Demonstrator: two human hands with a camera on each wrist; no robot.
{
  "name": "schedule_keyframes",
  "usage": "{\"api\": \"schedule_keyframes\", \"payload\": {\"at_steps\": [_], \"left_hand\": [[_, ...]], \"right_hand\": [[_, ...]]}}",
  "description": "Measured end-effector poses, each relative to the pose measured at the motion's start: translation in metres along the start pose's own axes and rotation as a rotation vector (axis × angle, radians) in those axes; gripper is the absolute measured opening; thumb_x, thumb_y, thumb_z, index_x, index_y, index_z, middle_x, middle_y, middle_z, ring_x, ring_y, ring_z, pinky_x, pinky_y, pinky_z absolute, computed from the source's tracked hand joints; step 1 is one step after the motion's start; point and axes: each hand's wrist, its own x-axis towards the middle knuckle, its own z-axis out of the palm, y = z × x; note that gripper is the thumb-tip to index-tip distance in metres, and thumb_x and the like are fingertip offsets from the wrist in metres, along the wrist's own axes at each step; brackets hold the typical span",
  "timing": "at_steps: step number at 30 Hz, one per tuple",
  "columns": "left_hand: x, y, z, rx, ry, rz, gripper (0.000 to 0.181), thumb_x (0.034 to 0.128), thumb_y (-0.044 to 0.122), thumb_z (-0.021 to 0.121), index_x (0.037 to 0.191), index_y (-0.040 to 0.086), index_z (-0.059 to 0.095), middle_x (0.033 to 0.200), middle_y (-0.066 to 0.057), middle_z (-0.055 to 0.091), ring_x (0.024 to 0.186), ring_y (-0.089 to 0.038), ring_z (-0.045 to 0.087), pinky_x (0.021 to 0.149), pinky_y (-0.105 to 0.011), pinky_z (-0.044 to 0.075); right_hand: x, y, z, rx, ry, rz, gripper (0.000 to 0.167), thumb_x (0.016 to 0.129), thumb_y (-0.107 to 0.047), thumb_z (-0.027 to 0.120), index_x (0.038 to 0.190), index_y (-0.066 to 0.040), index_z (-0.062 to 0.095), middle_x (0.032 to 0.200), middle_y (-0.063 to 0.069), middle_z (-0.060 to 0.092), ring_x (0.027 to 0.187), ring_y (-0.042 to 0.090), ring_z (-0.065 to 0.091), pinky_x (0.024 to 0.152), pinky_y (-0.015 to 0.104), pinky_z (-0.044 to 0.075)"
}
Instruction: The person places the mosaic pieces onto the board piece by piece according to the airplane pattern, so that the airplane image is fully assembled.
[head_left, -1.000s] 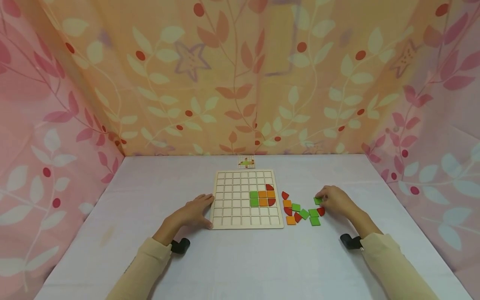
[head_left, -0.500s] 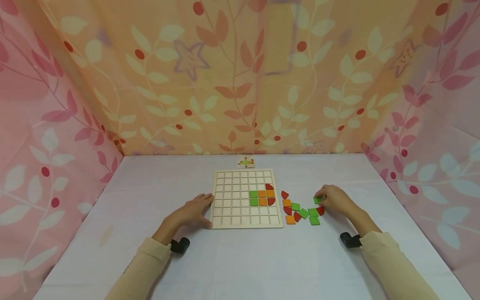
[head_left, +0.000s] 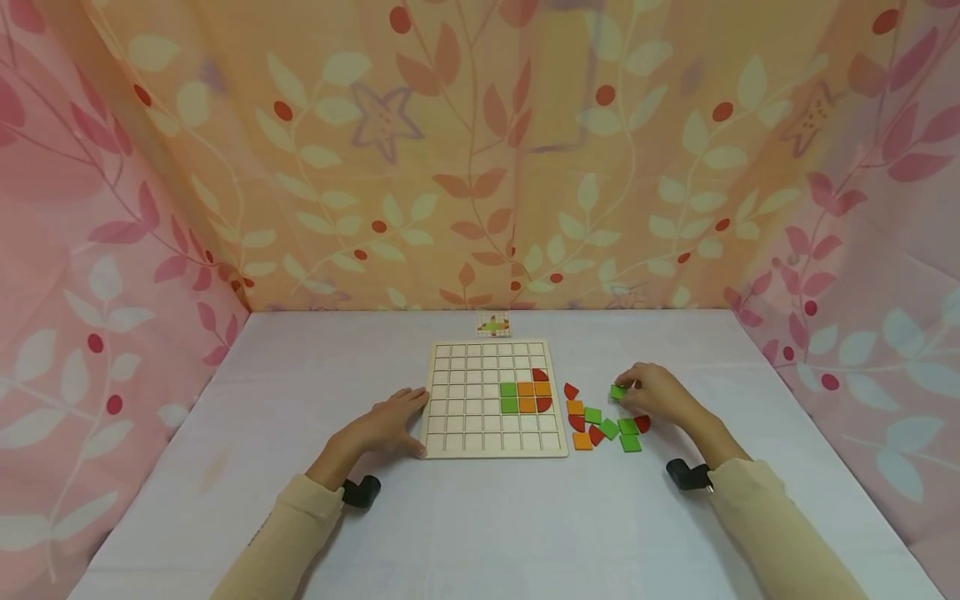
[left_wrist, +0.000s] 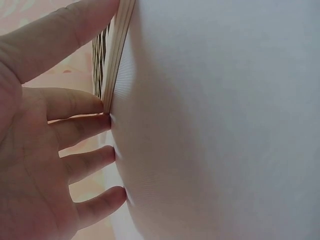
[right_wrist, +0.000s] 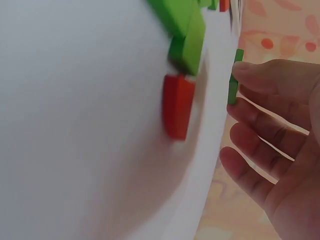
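Note:
A light wooden grid board [head_left: 465,417] lies flat on the table. Green and orange square tiles and red rounded pieces fill several cells on its right side. My left hand [head_left: 388,423] rests at the board's left edge, fingers extended and thumb near the front corner; the left wrist view shows the fingertips [left_wrist: 107,120] on the cloth by the board's edge. My right hand [head_left: 663,393] pinches a green square tile [head_left: 617,392] between thumb and fingers. In the right wrist view that tile [right_wrist: 235,77] is held up off the cloth, edge-on.
Loose green tiles [head_left: 631,443], orange tiles [head_left: 582,441] and red pieces [head_left: 577,423] lie scattered right of the board. A small pattern card [head_left: 493,324] lies behind it. Floral curtains [head_left: 480,167] enclose the white-covered table [head_left: 480,525] at the back and sides.
My right hand has lifted the green tile from the pile's far right and moved it left toward the board. My left hand stays at the board's edge.

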Motion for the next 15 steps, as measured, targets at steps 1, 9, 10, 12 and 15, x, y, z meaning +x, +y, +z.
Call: {"api": "schedule_keyframes", "payload": {"at_steps": [1, 9, 10, 12, 15], "left_hand": [[0.0, 0.0, 0.0, 0.002, -0.001, 0.0, 0.097, 0.0748, 0.029, 0.084, 0.151, 0.001, 0.031, 0.16, -0.016, 0.027, 0.149, -0.04, 0.018, 0.115, -0.064, 0.02], [-0.001, 0.0, 0.0, 0.0, -0.007, -0.011, 0.096, 0.0744, 0.028, 0.084, 0.151, 0.001, 0.032, 0.16, -0.016, 0.027, 0.15, -0.039, 0.018, 0.116, -0.062, 0.02], [-0.001, 0.001, 0.0, 0.0, -0.006, -0.012, 0.096, 0.0744, 0.028, 0.084, 0.151, 0.001, 0.032, 0.16, -0.016, 0.027, 0.15, -0.039, 0.018, 0.116, -0.062, 0.02], [-0.001, 0.001, 0.0, -0.001, -0.004, -0.014, 0.096, 0.0745, 0.028, 0.084, 0.151, 0.001, 0.032, 0.16, -0.016, 0.027, 0.15, -0.039, 0.018, 0.116, -0.062, 0.02], [0.0, 0.001, 0.0, -0.003, -0.002, -0.013, 0.096, 0.0745, 0.028, 0.084, 0.151, 0.001, 0.032, 0.16, -0.015, 0.027, 0.15, -0.039, 0.018, 0.116, -0.063, 0.02]], "right_hand": [[0.002, -0.003, 0.001, 0.0, 0.005, -0.012, 0.027, 0.084, -0.009, 0.069, 0.109, 0.0, 0.072, 0.095, 0.009, 0.067, 0.086, 0.022, 0.054, 0.072, 0.03, 0.048], [0.014, -0.033, 0.006, -0.007, 0.032, -0.115, 0.026, 0.084, -0.011, 0.072, 0.108, -0.002, 0.073, 0.096, 0.008, 0.068, 0.089, 0.024, 0.057, 0.082, 0.041, 0.052], [0.016, -0.036, 0.007, -0.005, 0.032, -0.125, 0.026, 0.084, -0.012, 0.072, 0.108, -0.002, 0.073, 0.096, 0.008, 0.068, 0.089, 0.023, 0.057, 0.083, 0.042, 0.052], [0.021, -0.043, 0.008, 0.0, 0.031, -0.135, 0.026, 0.084, -0.013, 0.072, 0.108, -0.002, 0.073, 0.098, 0.008, 0.069, 0.09, 0.023, 0.058, 0.085, 0.042, 0.053], [0.028, -0.055, 0.01, 0.006, 0.024, -0.146, 0.026, 0.085, -0.014, 0.072, 0.109, -0.003, 0.073, 0.098, 0.008, 0.069, 0.091, 0.024, 0.058, 0.086, 0.042, 0.054]]}}
